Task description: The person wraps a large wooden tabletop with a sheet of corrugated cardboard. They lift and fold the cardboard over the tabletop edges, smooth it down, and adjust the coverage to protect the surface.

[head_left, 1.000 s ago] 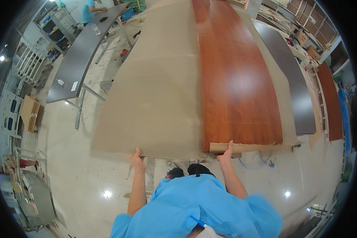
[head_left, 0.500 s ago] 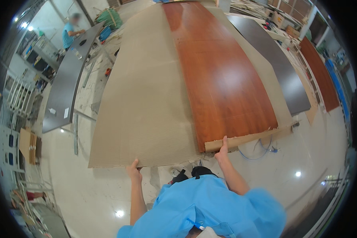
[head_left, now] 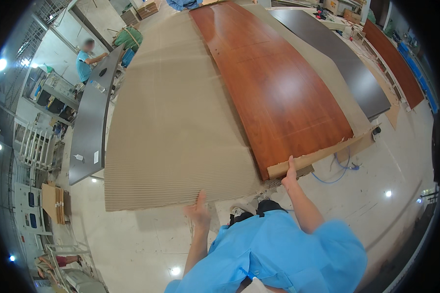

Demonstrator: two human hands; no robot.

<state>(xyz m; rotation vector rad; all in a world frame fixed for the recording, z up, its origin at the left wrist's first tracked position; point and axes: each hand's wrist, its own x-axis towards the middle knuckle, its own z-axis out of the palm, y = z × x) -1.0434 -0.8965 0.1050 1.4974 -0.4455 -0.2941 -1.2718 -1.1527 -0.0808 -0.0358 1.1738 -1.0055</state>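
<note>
A large tan corrugated cardboard sheet point(head_left: 161, 97) lies spread out in front of me. On its right part rests a long glossy reddish-brown wood-grain panel point(head_left: 278, 102). At the panel's near end, a strip of cardboard point(head_left: 322, 152) is folded up over the edge. My right hand point(head_left: 289, 179) grips this folded strip near the panel's left corner, thumb on top and fingers hidden beneath. My left hand point(head_left: 197, 211) is at the near edge of the sheet, thumb pointing up over it; motion blurs its fingers, so its hold is unclear.
Dark grey panels lie on the left table point(head_left: 90, 117) and at the right point(head_left: 347, 63). A person in blue point(head_left: 84, 63) stands at the left table's far end. A blue hose point(head_left: 330, 179) lies on the floor. Cardboard pieces point(head_left: 55, 202) lean at the left.
My left hand has slid right along the cardboard's near edge, toward my right hand. My right hand stays on the folded strip. The whole view has shifted and tilted.
</note>
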